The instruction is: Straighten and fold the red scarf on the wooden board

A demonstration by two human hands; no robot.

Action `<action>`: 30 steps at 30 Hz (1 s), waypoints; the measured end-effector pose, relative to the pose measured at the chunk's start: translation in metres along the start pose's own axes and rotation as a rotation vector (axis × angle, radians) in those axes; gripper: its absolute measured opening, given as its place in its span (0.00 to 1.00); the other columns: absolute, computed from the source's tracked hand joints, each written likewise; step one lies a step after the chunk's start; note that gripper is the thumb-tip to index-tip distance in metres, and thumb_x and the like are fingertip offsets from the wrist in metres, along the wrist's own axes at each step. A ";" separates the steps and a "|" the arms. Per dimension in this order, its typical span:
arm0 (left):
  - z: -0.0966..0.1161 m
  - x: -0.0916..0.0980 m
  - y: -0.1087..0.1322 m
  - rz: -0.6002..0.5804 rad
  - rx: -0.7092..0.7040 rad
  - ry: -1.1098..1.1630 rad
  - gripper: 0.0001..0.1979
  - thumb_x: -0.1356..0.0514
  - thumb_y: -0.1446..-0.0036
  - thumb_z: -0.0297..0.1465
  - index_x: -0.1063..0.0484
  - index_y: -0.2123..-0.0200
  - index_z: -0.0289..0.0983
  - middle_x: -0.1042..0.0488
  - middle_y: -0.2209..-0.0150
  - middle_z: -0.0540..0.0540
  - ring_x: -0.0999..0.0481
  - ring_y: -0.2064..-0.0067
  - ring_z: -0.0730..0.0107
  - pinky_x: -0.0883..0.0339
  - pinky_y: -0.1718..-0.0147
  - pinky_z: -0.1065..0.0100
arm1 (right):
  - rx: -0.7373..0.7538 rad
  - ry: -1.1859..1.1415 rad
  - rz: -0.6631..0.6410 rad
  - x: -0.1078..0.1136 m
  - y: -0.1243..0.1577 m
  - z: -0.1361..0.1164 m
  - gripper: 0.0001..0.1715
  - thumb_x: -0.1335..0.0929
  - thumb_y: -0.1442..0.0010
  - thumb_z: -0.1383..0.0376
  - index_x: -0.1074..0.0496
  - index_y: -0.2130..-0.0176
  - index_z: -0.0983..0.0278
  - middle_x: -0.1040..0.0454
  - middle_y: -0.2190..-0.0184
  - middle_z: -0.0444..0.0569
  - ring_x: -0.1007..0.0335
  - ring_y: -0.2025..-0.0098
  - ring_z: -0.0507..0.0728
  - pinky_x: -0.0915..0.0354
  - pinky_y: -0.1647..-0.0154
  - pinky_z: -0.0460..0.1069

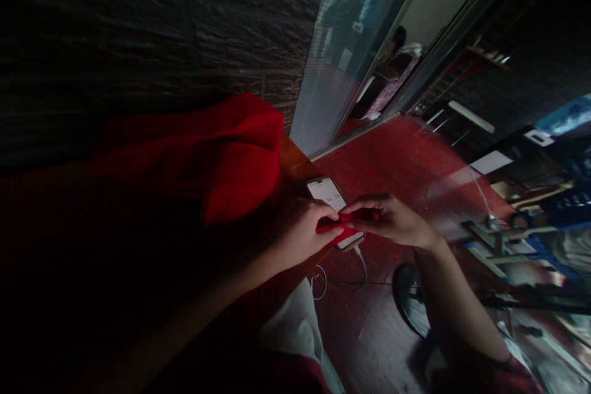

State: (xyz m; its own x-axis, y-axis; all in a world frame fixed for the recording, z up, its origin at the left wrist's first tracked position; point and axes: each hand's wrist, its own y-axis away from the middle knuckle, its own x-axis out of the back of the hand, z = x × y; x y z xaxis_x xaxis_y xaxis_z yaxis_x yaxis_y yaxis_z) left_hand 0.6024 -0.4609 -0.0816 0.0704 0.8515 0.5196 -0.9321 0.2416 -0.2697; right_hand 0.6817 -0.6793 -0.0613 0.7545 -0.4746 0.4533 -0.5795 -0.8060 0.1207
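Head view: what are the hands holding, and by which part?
A red cloth strip: left hand pinches its left end, right hand its right end.

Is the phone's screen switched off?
No: the phone glows white with dark digits, behind the left hand and right hand pinching red fabric.
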 end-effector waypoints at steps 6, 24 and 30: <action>0.000 0.000 0.001 0.036 -0.021 0.022 0.05 0.38 0.41 0.24 0.20 0.64 0.34 0.17 0.62 0.46 0.19 0.63 0.68 0.30 0.62 0.70 | 0.030 0.034 0.035 -0.002 0.004 -0.008 0.18 0.29 0.38 0.62 0.26 0.49 0.64 0.23 0.55 0.50 0.25 0.57 0.53 0.28 0.56 0.47; -0.003 -0.002 0.001 0.054 -0.101 0.036 0.10 0.38 0.43 0.18 0.20 0.63 0.36 0.17 0.62 0.48 0.19 0.60 0.69 0.28 0.59 0.69 | 0.159 0.360 0.180 -0.005 0.011 -0.020 0.14 0.29 0.36 0.64 0.24 0.50 0.61 0.21 0.57 0.46 0.24 0.59 0.51 0.31 0.60 0.46; -0.002 -0.001 0.000 0.043 -0.113 0.047 0.11 0.40 0.43 0.17 0.20 0.63 0.35 0.18 0.62 0.47 0.19 0.60 0.70 0.28 0.57 0.69 | 0.194 0.356 0.157 -0.007 0.011 -0.020 0.09 0.29 0.36 0.64 0.22 0.55 0.62 0.21 0.61 0.45 0.25 0.62 0.50 0.32 0.62 0.45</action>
State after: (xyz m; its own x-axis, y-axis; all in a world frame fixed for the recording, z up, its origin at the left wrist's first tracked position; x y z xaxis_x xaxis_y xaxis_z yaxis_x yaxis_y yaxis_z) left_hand 0.6035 -0.4609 -0.0842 0.0502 0.8823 0.4680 -0.8890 0.2530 -0.3816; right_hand 0.6639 -0.6773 -0.0454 0.4888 -0.4727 0.7332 -0.5846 -0.8013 -0.1269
